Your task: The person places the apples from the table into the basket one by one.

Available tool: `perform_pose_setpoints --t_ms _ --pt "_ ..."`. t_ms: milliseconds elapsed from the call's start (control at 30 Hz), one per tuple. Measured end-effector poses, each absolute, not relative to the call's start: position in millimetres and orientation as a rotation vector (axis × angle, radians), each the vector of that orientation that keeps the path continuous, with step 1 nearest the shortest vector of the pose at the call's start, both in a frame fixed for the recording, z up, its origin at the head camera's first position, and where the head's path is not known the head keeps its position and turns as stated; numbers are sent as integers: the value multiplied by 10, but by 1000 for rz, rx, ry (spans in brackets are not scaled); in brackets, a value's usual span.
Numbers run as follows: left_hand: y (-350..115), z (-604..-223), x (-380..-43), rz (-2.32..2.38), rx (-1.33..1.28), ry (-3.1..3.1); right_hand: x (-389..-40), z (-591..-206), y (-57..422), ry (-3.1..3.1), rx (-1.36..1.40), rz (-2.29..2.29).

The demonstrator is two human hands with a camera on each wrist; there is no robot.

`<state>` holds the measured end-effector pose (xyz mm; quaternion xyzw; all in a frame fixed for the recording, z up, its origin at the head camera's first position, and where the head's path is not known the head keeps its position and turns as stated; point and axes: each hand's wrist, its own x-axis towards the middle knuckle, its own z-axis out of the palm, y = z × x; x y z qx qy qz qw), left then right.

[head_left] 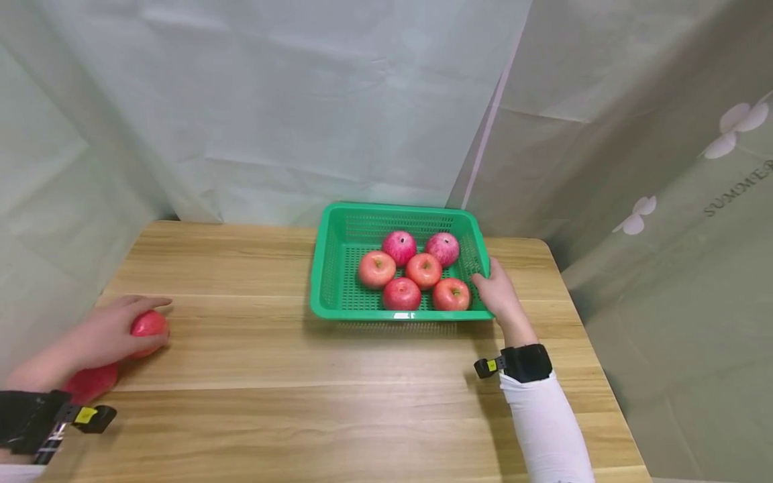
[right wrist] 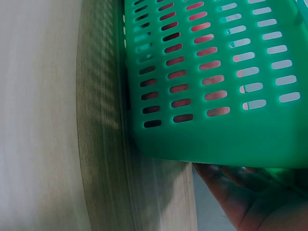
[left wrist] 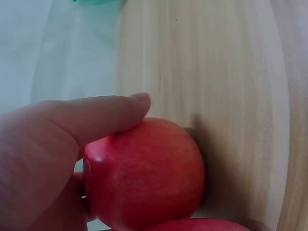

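At the table's left side my left hand [head_left: 111,332] grips a red apple [head_left: 149,331], its thumb lying along the apple [left wrist: 149,173] in the left wrist view. A second apple [head_left: 92,382] sits beneath that hand, partly covered by it. My right hand [head_left: 500,293] holds the right side of a green plastic basket [head_left: 320,268], the thumb over its rim and the other fingers mostly hidden outside. Several red apples, one of them near the middle [head_left: 424,270], lie in the basket's centre and right part. In the right wrist view, slots in the basket wall [right wrist: 211,139] show red behind them.
The basket stands near the back edge of a light wooden table [head_left: 338,416]. A pale hanging sheet [head_left: 302,114] rises right behind it, and more sheeting [head_left: 670,322] hangs at the right.
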<state>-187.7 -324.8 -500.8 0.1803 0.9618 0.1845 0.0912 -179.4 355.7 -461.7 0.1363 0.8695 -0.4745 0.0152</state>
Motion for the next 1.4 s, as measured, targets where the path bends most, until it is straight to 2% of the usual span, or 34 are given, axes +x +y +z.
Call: perform_pose_setpoints --t_ms 633,967,1400 --pt "-3172 -5110 -1856 477 570 2933 -1790 -4620 3563 2727 397 -1489" --pt "-3094 -5035 -1832 471 437 2924 -1784 -4593 3546 2706 419 -1502" --pt "-3100 -5206 -1787 514 455 3049 -1792 -4583 3542 2689 428 -1494"
